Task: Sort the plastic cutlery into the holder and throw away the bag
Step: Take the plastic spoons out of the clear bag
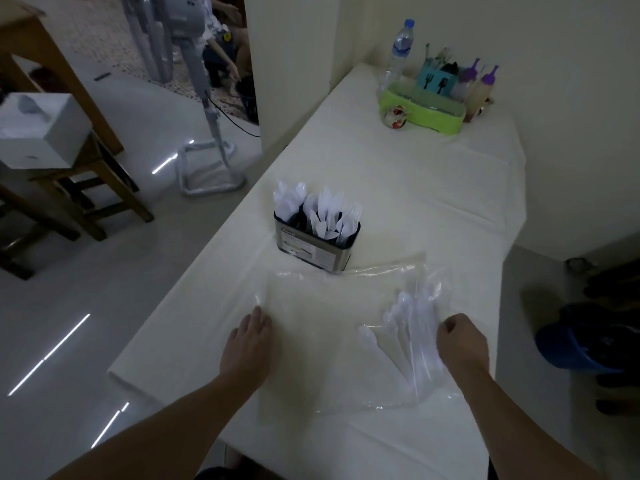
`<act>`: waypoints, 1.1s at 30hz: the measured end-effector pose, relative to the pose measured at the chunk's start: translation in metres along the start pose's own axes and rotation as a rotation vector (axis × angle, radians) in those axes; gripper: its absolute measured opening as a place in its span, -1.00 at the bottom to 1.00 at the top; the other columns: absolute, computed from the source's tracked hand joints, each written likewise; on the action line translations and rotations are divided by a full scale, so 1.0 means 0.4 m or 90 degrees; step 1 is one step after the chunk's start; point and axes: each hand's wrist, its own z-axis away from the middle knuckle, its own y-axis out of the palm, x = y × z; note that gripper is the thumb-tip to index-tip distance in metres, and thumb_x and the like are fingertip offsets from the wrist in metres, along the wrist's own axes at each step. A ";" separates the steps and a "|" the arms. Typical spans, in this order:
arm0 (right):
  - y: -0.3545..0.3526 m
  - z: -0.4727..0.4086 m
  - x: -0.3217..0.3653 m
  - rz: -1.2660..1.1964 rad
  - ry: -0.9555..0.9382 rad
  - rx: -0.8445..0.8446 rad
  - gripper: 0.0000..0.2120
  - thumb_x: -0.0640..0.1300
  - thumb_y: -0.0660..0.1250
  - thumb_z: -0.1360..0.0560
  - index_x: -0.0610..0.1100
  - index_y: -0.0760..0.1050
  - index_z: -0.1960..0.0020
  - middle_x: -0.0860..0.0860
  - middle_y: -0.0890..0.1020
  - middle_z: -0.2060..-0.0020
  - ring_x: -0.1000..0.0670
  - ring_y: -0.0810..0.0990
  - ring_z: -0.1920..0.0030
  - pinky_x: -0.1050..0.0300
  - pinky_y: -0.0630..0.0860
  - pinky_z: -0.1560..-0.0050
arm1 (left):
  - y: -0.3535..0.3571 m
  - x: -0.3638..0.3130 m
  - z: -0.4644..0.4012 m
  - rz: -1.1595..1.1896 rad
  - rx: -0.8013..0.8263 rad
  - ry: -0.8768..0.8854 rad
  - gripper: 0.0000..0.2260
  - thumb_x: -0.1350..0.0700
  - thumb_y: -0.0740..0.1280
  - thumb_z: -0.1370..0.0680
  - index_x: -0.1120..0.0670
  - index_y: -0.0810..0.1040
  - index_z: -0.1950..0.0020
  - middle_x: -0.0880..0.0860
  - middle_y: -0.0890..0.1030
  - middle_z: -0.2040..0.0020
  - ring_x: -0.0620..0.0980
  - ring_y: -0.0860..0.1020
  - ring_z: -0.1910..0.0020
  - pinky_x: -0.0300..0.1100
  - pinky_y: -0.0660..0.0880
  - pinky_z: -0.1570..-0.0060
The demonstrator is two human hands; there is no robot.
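A metal cutlery holder (313,249) stands mid-table, packed with white plastic spoons, knives and forks (320,209). In front of it lies a clear plastic bag (332,306), spread flat on the white tablecloth. Several white plastic spoons (405,327) sit inside the bag's right half. My left hand (247,341) rests palm down on the bag's left part, fingers together. My right hand (462,341) is curled at the bag's right edge, closed beside the spoons; whether it pinches the plastic or a spoon is unclear.
A green tray (420,114) with a water bottle (398,53), a teal utensil box and purple-capped bottles stands at the table's far end. A blue bin (575,348) sits on the floor to the right. Wooden stools and a white box are on the left.
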 end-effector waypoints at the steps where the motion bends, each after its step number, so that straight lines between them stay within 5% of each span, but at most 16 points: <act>1: -0.007 0.017 0.009 -0.007 -0.003 -0.002 -0.88 -0.17 0.19 -0.56 -0.15 0.47 0.11 -0.08 0.58 0.28 -0.08 0.54 0.29 0.04 0.55 0.22 | 0.000 0.004 0.000 -0.016 -0.002 0.012 -0.54 0.18 0.27 -0.54 0.17 0.36 -0.45 0.22 0.24 -0.53 0.25 0.33 -0.44 0.12 0.42 -0.30; 6: -0.050 0.084 0.041 -0.052 -0.009 -0.029 -0.75 -0.14 0.26 -0.56 -0.17 0.54 -0.19 -0.14 0.68 0.00 -0.21 0.62 -0.02 0.05 0.51 -0.02 | -0.016 0.011 0.004 -0.047 0.043 0.061 -0.48 0.19 0.12 -0.60 0.17 0.13 -0.56 0.14 0.05 -0.60 0.19 0.11 -0.54 0.08 0.23 -0.44; 11: -0.098 0.138 0.071 -0.011 -0.067 -0.013 -0.78 -0.12 0.19 -0.59 -0.08 0.54 0.18 0.00 0.60 0.29 0.07 0.48 0.34 0.14 0.44 0.28 | -0.026 0.011 0.011 -0.086 0.102 0.064 -0.43 0.16 0.06 -0.58 0.18 -0.03 -0.58 0.13 -0.06 -0.60 0.17 0.01 -0.56 0.10 0.17 -0.44; 20: -0.157 0.247 0.201 0.047 -0.173 0.002 -0.82 -0.05 0.24 -0.56 -0.05 0.61 0.06 0.01 0.69 0.19 -0.03 0.61 0.17 0.18 0.49 0.18 | -0.030 0.018 0.015 -0.102 0.084 0.093 -0.44 0.16 0.10 -0.57 0.19 0.06 -0.56 0.18 -0.04 -0.59 0.20 0.08 -0.54 0.11 0.24 -0.40; 27: -0.194 0.306 0.272 0.085 -0.232 0.007 -0.81 0.03 0.26 -0.53 -0.04 0.56 0.16 -0.01 0.66 0.25 -0.07 0.61 0.18 0.12 0.53 0.19 | -0.043 0.025 0.037 -0.065 0.051 0.099 -0.52 0.23 0.12 -0.57 0.16 0.22 -0.51 0.17 0.11 -0.57 0.17 0.14 -0.52 0.05 0.23 -0.43; 33: -0.245 0.349 0.319 0.072 -0.259 -0.012 -0.82 0.02 0.30 -0.51 -0.02 0.56 0.21 0.05 0.58 0.35 -0.05 0.57 0.22 0.16 0.41 0.23 | -0.039 0.050 0.040 -0.042 0.085 0.114 -0.48 0.22 0.12 -0.59 0.16 0.11 -0.55 0.13 0.04 -0.59 0.14 0.06 -0.56 0.07 0.18 -0.48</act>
